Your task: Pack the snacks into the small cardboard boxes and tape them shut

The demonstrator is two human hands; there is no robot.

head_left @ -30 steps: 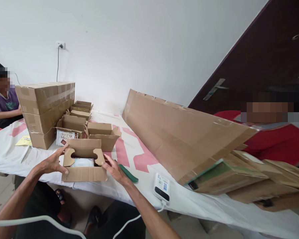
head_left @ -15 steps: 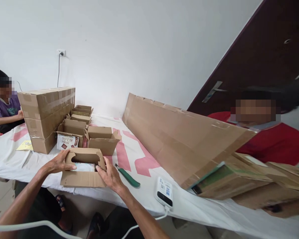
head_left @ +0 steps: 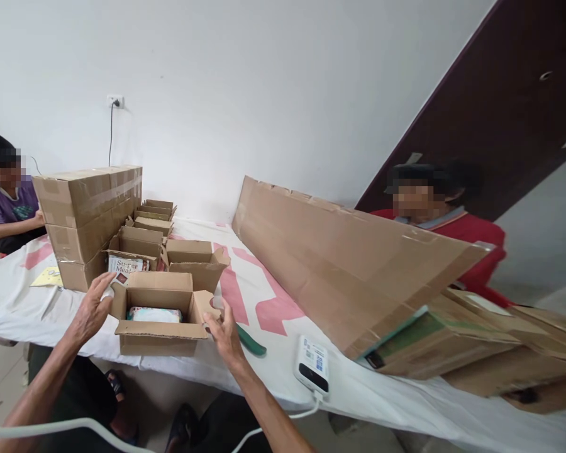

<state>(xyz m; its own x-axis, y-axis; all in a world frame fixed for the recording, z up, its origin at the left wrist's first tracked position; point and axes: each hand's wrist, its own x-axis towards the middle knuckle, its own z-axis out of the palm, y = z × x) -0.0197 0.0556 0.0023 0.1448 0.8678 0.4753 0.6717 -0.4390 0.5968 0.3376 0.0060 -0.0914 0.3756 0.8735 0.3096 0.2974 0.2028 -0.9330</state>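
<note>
Fingers spread, the left hand [head_left: 90, 308] rests loosely against the left flap of the open carton [head_left: 158, 319] (pale packet inside) at the table's [head_left: 273, 371] near edge; the right hand [head_left: 224, 331] touches its right flap, gripping nothing.

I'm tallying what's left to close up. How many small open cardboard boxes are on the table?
About 5: one between the hands, one behind it to the right, one holding a printed packet, and at least two more farther back, partly hidden.
</note>
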